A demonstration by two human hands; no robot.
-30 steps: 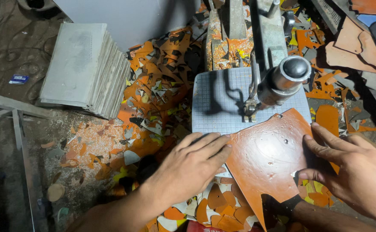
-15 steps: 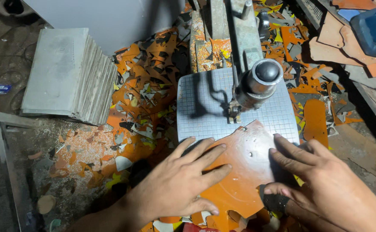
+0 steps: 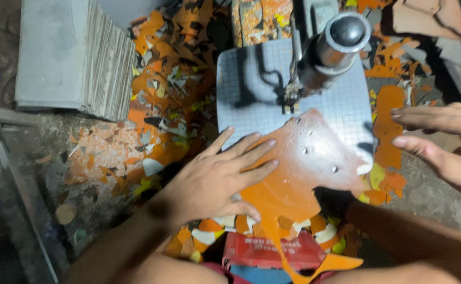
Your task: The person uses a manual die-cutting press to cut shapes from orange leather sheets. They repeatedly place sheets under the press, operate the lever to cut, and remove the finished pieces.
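Both arms are bare from the elbow down: no sleeves, no gloves, no watch or bracelet at either wrist. The left hand shows no ring on any of its fingers, and its short nails are plain and unpainted. The right hand is equally unadorned, with short, plain nails. At the bottom edge of the view a strip of reddish cloth shows where the person's lap would be.
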